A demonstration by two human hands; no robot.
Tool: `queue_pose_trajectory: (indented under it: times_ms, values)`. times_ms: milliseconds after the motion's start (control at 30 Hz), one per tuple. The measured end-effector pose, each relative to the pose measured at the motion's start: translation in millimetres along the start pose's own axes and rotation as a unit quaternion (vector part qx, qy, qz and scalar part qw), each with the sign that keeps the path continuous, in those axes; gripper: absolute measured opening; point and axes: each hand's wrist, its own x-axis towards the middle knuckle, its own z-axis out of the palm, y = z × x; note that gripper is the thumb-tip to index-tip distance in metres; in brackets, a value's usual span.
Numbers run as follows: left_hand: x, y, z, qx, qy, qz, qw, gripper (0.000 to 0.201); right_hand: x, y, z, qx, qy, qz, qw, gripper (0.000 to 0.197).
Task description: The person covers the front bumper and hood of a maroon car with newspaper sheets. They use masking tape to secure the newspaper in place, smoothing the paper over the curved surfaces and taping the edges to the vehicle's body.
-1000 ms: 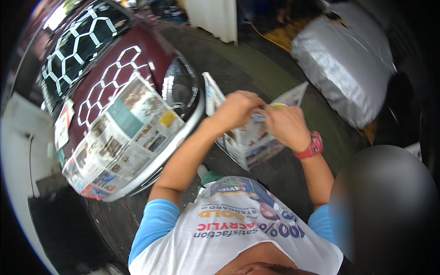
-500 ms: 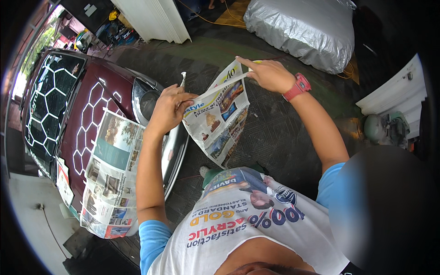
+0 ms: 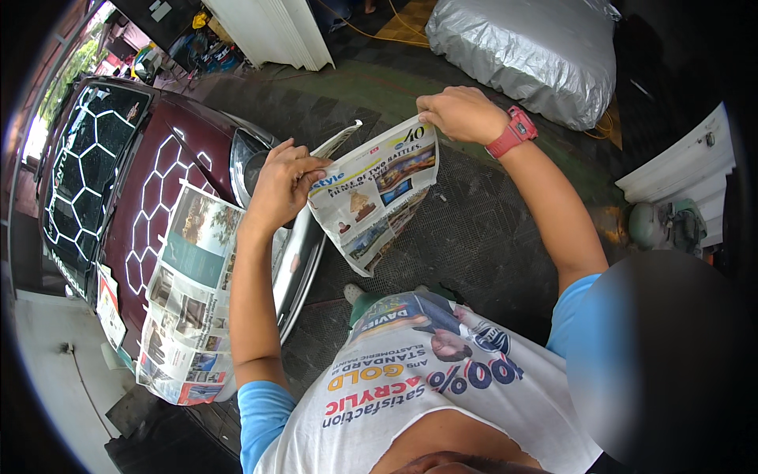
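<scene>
A sheet of newspaper [image 3: 371, 193] hangs between my two hands, held up by its top edge. My left hand [image 3: 286, 180] pinches the top left corner between thumb and fingers, and a folded or rolled strip of the paper sticks out past it. At the top right corner, my right hand [image 3: 464, 118] grips the edge with curled fingers; a red watch [image 3: 512, 133] is on that wrist. To the left, another newspaper sheet [image 3: 189, 292] covers the front of a dark red car [image 3: 178, 142], close by my left forearm.
White hexagon light reflections mark the car's hood and windshield. A silver-covered vehicle [image 3: 525, 59] stands at the far right. White panels [image 3: 272, 31] lean at the back, and a green machine [image 3: 667, 225] sits at the right. Dark matting [image 3: 474, 229] covers the floor.
The newspaper sheet is stretched flatter and its top edge is straighter. My right hand has shifted slightly right, with its fingers now curled over the corner.
</scene>
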Motion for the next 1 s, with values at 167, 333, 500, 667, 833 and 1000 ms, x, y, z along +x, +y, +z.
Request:
queue_pose_trajectory:
  times_ms: [167,333,500,667,833,1000]
  values:
    - [-27,-20,18,-0.026,0.024,-0.066,0.997,0.020,-2,-34,-18,-0.062,0.004,-0.030,0.998,0.023]
    - [-54,-30,79,-0.032,-0.032,-0.187,0.981,0.051,-21,-87,-33,-0.200,-0.005,-0.131,0.971,0.011]
    - [-52,-13,147,0.026,0.026,-0.277,0.960,0.118,-25,-123,-30,-0.244,-0.057,-0.173,0.953,0.014]
    - [-10,59,126,-0.220,0.204,-0.139,0.944,0.042,-23,-133,-29,-0.245,-0.058,-0.212,0.944,0.020]
    - [-16,55,129,-0.210,0.230,-0.122,0.942,0.005,-24,-101,-26,-0.188,-0.032,-0.173,0.966,0.014]
    - [-36,58,131,-0.229,0.144,-0.166,0.948,0.006,-40,-93,9,-0.035,-0.006,-0.140,0.990,0.014]
